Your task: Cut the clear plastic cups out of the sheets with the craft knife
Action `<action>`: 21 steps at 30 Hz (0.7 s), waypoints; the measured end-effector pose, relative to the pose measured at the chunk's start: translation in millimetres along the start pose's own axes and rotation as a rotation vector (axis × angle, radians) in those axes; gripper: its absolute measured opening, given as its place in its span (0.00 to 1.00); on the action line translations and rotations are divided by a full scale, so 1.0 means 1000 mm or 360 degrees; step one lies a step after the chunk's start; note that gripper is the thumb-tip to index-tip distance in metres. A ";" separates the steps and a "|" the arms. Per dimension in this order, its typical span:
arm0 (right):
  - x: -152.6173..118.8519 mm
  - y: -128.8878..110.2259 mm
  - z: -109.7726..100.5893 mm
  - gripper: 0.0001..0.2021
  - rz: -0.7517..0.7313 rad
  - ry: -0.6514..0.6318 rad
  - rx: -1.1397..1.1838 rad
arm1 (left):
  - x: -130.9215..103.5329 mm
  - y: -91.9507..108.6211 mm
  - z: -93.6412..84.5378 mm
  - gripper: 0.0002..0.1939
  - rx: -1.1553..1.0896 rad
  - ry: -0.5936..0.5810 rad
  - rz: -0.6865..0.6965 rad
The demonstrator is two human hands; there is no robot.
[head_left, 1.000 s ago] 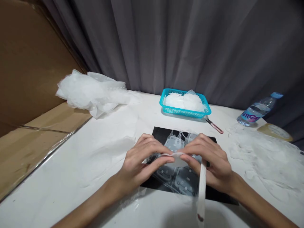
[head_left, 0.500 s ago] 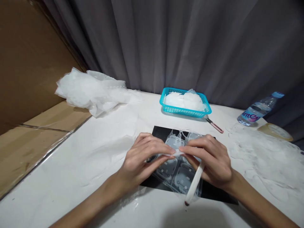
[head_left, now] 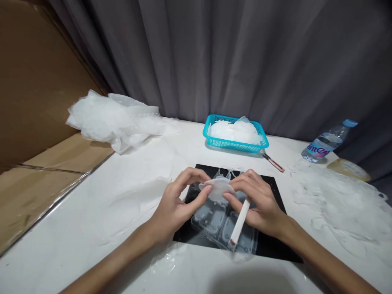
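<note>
A small translucent white piece with rounded edges is pinched between both hands above a black mat. My left hand grips its left side between thumb and fingers. My right hand pinches its right side and also keeps a white stick in the palm, its dark reddish tip pointing down toward me. Under the hands on the mat lies a clear moulded sheet with several rounded-square translucent shapes. The hands cover part of this sheet.
At the back stands a blue basket heaped with white translucent pieces. Beside it lie small pink-handled snips. To the right are a water bottle, a tape roll and thin clear scraps. Crumpled plastic bags lie at left.
The piece in my hands has been turned, so its flat face now shows more. Both hands have shifted slightly, with my left fingers arched higher. The white stick has moved a little left.
</note>
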State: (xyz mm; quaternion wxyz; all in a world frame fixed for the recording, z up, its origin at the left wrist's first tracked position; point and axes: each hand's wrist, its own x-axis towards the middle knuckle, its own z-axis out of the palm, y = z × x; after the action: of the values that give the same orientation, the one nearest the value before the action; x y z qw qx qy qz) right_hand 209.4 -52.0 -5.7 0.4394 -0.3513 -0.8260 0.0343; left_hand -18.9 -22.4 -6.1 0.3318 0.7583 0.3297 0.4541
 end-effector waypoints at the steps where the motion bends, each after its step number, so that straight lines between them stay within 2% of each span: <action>1: 0.000 0.000 0.000 0.04 0.0003 0.0017 0.0011 | 0.000 -0.001 0.000 0.10 -0.0010 -0.0043 -0.0049; 3: 0.001 -0.002 -0.001 0.04 -0.0008 0.0031 0.0014 | 0.000 -0.002 0.000 0.14 0.0002 -0.0145 -0.0090; 6: 0.002 -0.003 -0.003 0.05 -0.0042 0.0031 0.0011 | -0.001 0.000 0.000 0.08 0.0020 -0.0251 -0.0063; 9: 0.001 -0.003 -0.003 0.06 -0.0080 0.0043 0.0014 | -0.001 0.002 0.001 0.02 0.0046 -0.0233 0.0035; 16: -0.003 0.002 -0.003 0.08 -0.0104 0.0016 -0.0020 | 0.004 -0.001 0.000 0.04 0.0083 -0.0200 0.0284; 18: -0.004 0.006 -0.002 0.07 -0.0067 -0.0045 -0.0025 | 0.004 -0.003 0.000 0.03 0.0059 -0.0167 0.0261; 21: -0.007 0.012 0.002 0.03 -0.0020 -0.0136 -0.0052 | 0.003 -0.005 0.000 0.02 0.0009 -0.0114 0.0034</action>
State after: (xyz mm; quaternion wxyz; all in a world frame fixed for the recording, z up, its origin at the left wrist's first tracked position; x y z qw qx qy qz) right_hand 217.5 -46.8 -16.6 0.3982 -0.3513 -0.8467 0.0331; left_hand -18.9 -17.5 -8.8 0.3363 0.7785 0.3107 0.4293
